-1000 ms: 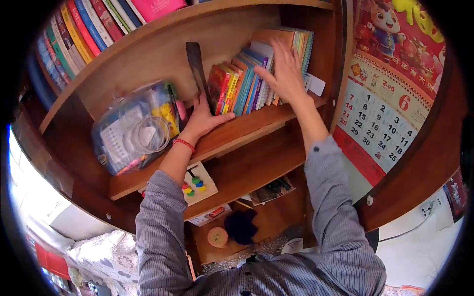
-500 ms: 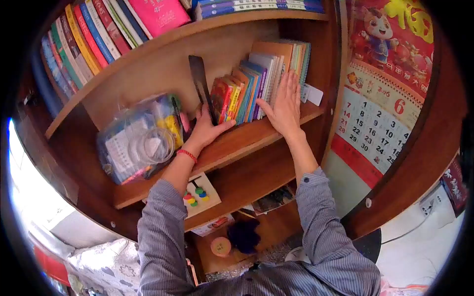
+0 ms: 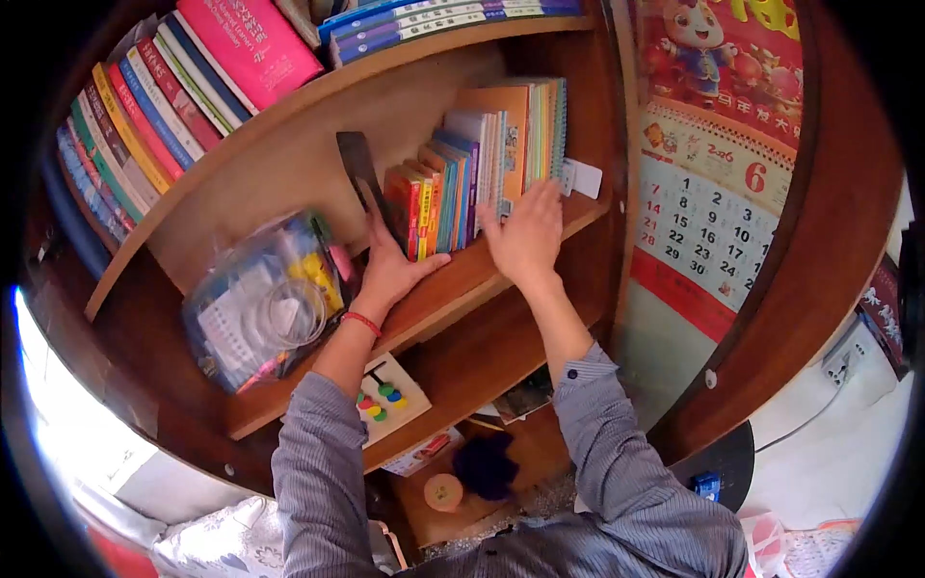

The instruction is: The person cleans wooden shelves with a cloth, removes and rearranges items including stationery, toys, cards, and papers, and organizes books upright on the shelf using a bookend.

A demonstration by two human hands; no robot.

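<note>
On the middle shelf, a row of thin books (image 3: 445,197) and spiral notebooks (image 3: 544,135) stands with spines facing out. At the row's left end is a black bookend (image 3: 358,166), tilted to the left. My left hand (image 3: 390,273) is against the bookend, fingers up along its side. The left thumb stretches right, beneath the lower ends of the small books. My right hand (image 3: 526,231) lies with fingers extended over the lower spines of the notebooks, its thumb spread left. A white card (image 3: 582,179) pokes out at the right end of the row.
A clear plastic bag (image 3: 265,299) of stationery sits left on this shelf. Books (image 3: 145,116) fill the shelf above. Below are a wooden bead toy (image 3: 395,397), a dark purple item (image 3: 485,465) and a round pink item (image 3: 443,492). A calendar (image 3: 708,202) hangs at right.
The view has shifted. My right hand has slid down from the upper notebook spines to their lower part. The bookend leans further left; my left hand stays beside it.
</note>
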